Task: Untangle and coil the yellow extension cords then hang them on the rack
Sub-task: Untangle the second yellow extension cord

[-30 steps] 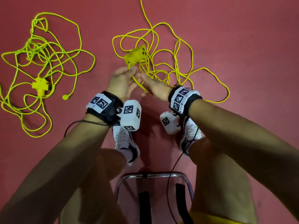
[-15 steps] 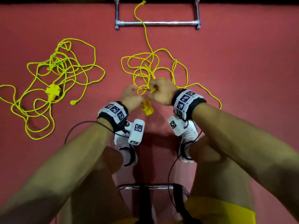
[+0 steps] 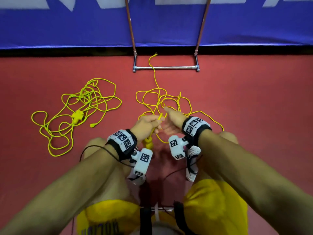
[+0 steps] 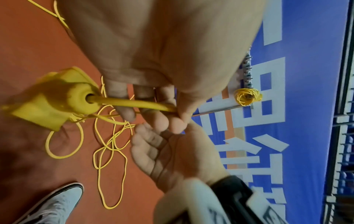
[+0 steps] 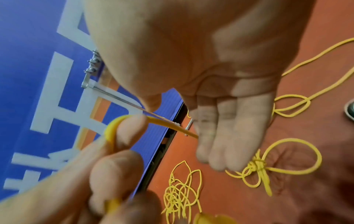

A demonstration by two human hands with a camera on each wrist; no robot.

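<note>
Two tangled yellow extension cords lie on the red floor (image 3: 254,102) in front of the metal rack (image 3: 166,67). Nearer the rack's foot, the middle cord (image 3: 169,99) is pinched by the left hand (image 3: 147,123) just above its hanging socket block (image 3: 148,144). Beside it, the right hand (image 3: 171,119) is released, fingers straight. Left of the rack lies the second cord (image 3: 76,112).

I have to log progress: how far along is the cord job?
One coil already hangs on the rack. The left hand grips the middle cord above its socket; the right hand is open. That tangle and the left cord remain.
</note>
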